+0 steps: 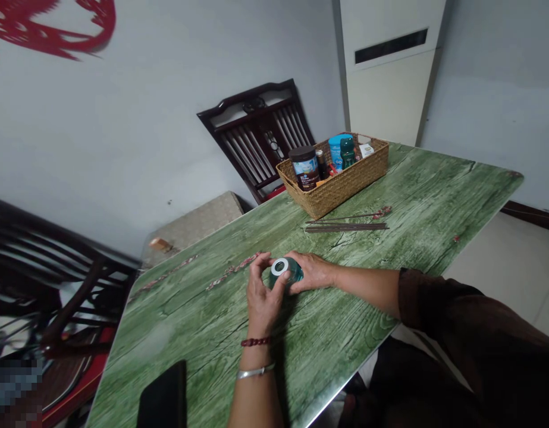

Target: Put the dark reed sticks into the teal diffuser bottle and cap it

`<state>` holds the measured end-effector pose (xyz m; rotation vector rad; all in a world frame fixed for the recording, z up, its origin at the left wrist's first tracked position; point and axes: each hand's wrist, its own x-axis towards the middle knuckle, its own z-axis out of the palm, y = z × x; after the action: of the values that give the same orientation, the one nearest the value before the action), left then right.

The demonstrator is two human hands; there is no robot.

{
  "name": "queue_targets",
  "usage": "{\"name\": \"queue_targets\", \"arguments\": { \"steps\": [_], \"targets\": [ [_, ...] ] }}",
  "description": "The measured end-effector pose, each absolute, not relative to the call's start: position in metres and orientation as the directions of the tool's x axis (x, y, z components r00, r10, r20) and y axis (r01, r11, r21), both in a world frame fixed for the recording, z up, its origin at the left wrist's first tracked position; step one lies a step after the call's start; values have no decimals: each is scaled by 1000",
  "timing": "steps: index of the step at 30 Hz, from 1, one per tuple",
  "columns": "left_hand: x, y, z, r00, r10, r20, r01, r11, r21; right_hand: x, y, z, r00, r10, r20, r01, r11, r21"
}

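A small blue-green see-through bottle point(293, 272) with a white ring point(280, 267) around its dark mouth is on or just above the table, tilted a little toward me. My left hand point(263, 291) curls around its left side, thumb at the front by the ring. From the right, my right hand point(312, 270) wraps the bottle's other side, its fingers partly hidden. Beyond them, several thin dark sticks point(348, 227) lie side by side on the green wood-pattern tabletop point(203, 333).
A wicker basket point(354, 185) at the back holds a brown-lidded jar point(305, 169), a blue canister point(337, 148) and a dark green bottle point(347, 153). A black phone-like slab point(163, 395) lies at the front left. Dark wooden chairs point(260, 128) stand beyond the table's edge.
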<state>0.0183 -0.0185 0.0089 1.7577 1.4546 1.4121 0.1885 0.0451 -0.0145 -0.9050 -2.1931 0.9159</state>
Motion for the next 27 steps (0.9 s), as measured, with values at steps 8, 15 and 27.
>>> {"name": "queue_targets", "arguments": {
  "steps": [8,15,27],
  "targets": [
    [20,-17,12,-96,867,488,533,-369,761,187,46,-18,-601,755,261,349,542,-765],
    [20,-23,15,83,902,424,455,-413,789,188,47,-20,-588,768,255,366,534,-762],
    [19,-13,12,-106,851,514,639,-338,691,175,43,-14,-568,788,236,408,519,-751]
  ]
}}
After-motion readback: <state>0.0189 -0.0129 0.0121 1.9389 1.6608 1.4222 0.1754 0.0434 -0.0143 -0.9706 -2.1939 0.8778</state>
